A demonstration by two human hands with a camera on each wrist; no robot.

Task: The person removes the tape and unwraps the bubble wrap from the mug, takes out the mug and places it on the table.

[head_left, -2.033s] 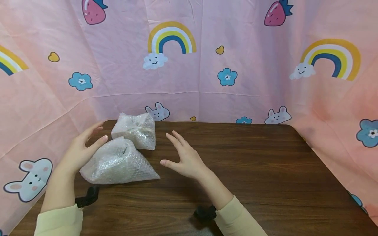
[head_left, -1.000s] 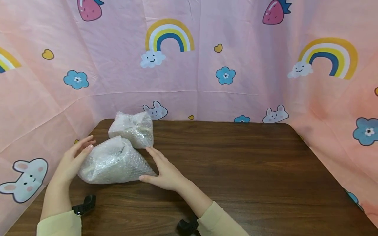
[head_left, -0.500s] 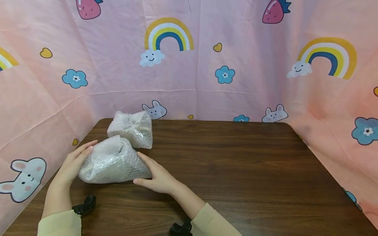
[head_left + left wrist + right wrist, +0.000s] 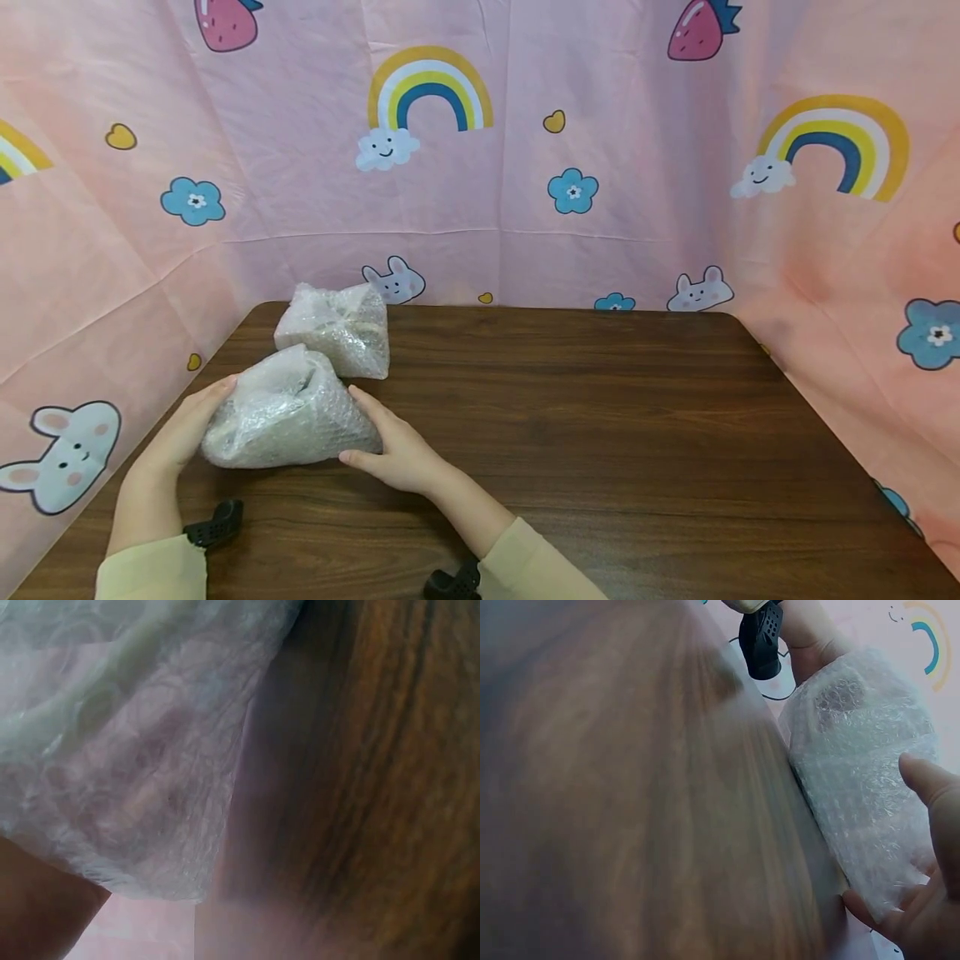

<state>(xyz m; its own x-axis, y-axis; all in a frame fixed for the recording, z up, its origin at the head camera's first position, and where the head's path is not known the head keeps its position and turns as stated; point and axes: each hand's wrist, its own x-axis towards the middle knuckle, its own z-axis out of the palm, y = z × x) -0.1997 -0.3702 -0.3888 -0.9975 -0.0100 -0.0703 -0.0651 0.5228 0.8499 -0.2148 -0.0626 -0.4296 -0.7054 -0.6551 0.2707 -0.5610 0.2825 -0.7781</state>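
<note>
A bubble-wrapped package (image 4: pixel 292 421) lies at the left of the brown table, its clear wrap folded on top. My left hand (image 4: pixel 176 429) grips its left side, the fingers hidden behind it and the thumb along its upper edge. At the tapered right end, my right hand (image 4: pixel 401 454) holds the wrap between thumb and fingers. In the right wrist view the right hand (image 4: pixel 937 855) curls round that end of the package (image 4: pixel 866 765). Bubble wrap (image 4: pixel 142 750) fills the upper left of the left wrist view. What is inside cannot be made out.
A second bubble-wrapped package (image 4: pixel 337 329) stands right behind the first, close to it. Wood-grain table (image 4: pixel 637 433) stretches to the right. A pink patterned cloth (image 4: pixel 510 167) hangs along the back and sides. Black wrist mounts (image 4: pixel 217 523) sit at both wrists.
Both hands have come in onto the near package, the right hand moving left to its tapered end. The left fingers have slid behind it, and the right tip of the wrap is now covered.
</note>
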